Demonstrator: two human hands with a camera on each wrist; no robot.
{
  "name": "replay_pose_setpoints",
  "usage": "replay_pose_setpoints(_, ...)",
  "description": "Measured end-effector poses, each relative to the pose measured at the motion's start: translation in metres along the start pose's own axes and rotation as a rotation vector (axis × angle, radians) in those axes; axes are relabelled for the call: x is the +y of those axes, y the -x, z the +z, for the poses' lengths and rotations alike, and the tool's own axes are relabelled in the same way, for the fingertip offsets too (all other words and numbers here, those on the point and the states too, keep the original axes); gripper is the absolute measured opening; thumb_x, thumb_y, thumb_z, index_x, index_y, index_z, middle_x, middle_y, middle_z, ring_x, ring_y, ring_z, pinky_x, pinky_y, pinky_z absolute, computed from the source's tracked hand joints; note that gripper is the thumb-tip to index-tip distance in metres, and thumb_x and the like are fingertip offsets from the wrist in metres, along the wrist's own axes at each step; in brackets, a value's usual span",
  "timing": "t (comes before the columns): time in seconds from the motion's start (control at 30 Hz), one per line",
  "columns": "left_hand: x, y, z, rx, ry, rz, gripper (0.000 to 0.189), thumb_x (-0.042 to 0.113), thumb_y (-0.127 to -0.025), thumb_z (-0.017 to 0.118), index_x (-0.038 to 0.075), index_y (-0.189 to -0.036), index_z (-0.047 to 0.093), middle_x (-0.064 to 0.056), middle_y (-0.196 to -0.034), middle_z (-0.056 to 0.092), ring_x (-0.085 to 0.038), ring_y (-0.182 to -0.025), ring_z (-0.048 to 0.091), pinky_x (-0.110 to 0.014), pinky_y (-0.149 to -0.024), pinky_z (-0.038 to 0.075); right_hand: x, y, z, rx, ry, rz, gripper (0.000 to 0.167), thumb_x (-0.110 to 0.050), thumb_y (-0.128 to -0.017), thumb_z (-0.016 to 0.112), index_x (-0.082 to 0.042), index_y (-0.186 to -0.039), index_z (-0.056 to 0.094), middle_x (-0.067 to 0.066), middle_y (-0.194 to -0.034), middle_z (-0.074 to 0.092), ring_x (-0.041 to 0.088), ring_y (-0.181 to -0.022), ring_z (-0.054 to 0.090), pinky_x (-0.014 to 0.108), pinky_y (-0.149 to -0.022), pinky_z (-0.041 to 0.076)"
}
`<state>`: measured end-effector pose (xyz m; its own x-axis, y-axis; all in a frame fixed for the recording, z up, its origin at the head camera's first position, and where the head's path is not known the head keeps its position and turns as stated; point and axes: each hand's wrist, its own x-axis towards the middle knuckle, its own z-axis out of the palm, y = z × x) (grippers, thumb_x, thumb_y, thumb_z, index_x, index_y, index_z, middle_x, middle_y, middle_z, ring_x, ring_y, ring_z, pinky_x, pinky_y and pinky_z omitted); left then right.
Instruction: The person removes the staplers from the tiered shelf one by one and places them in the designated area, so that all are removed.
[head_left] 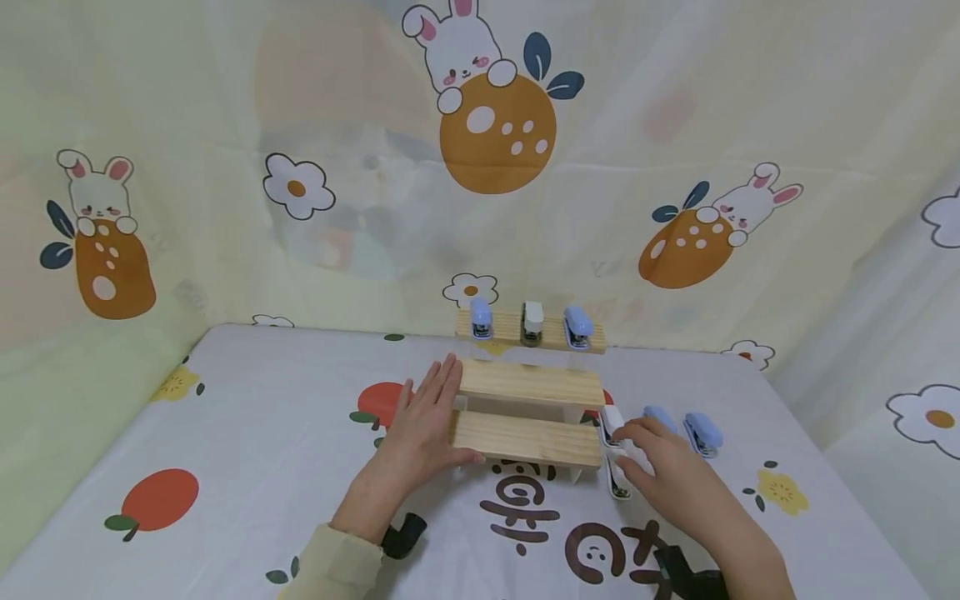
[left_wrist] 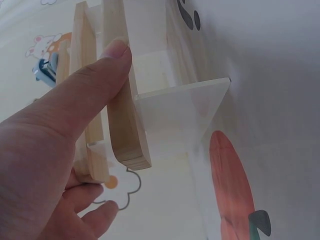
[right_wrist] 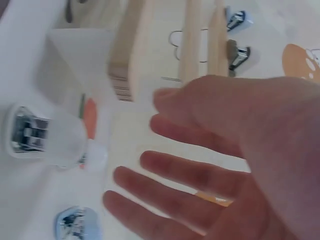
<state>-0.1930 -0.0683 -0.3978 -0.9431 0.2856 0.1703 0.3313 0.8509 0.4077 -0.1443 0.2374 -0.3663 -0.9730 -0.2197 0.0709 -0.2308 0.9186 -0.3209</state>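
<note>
Left grip (head_left: 420, 433) on rack (head_left: 525, 437), lengthwise left-to-right

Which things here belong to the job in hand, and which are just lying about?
Likely the job's:
stand, touched by left hand
three staplers on its top shelf
four staplers near right hand

Likely just setting:
tablecloth
backdrop
</note>
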Motion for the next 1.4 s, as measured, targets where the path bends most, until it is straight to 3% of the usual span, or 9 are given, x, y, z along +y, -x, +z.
replay_pose_setpoints(0.37,0.001,0.0,-0.001,-0.013,0.003,-0.011,0.129,0.048,-0.062,0.092,0.01,-0.159,0.016,-0.005,-0.167,0.016,-0.027,-0.155,0.017,-0.057,-0.124,0.016,-0.019,-0.024,-0.025,0.373,0.001,-0.205,0.031,-0.001,-0.088,0.07,0.0,-0.118,0.063,0.022,-0.13,0.055,0.04,-0.106,0.063,0.053,-0.083,0.058)
replay_pose_setpoints(0.57,0.001,-0.001,0.0,-0.016,-0.001,-0.013,0.13,0.049,-0.061,0.092,0.01,-0.159,0.016,-0.005,-0.167,0.017,-0.027,-0.155,0.017,-0.058,-0.124,0.016,-0.028,-0.043,-0.03,0.468,0.02,-0.273,0.04,-0.001,-0.087,0.068,0.003,-0.126,0.058,0.025,-0.133,0.051,0.041,-0.11,0.06,0.056,-0.085,0.056)
replay_pose_setpoints(0.87,0.002,-0.001,-0.002,-0.02,0.001,-0.01,0.129,0.048,-0.062,0.092,0.009,-0.159,0.017,-0.006,-0.167,0.017,-0.027,-0.154,0.017,-0.058,-0.123,0.016,-0.04,-0.071,-0.033,0.439,0.053,-0.281,0.05,-0.006,-0.09,0.069,0.004,-0.135,0.05,0.027,-0.14,0.046,0.042,-0.116,0.057,0.056,-0.091,0.054)
replay_pose_setpoints(1.4,0.001,-0.002,-0.001,-0.029,-0.005,-0.015,0.128,0.048,-0.063,0.092,0.01,-0.159,0.017,-0.005,-0.167,0.016,-0.027,-0.155,0.017,-0.058,-0.124,0.016,-0.05,-0.101,-0.024,0.33,-0.008,-0.259,0.039,-0.006,-0.096,0.06,0.005,-0.132,0.053,0.029,-0.143,0.04,0.045,-0.113,0.059,0.055,-0.088,0.055)
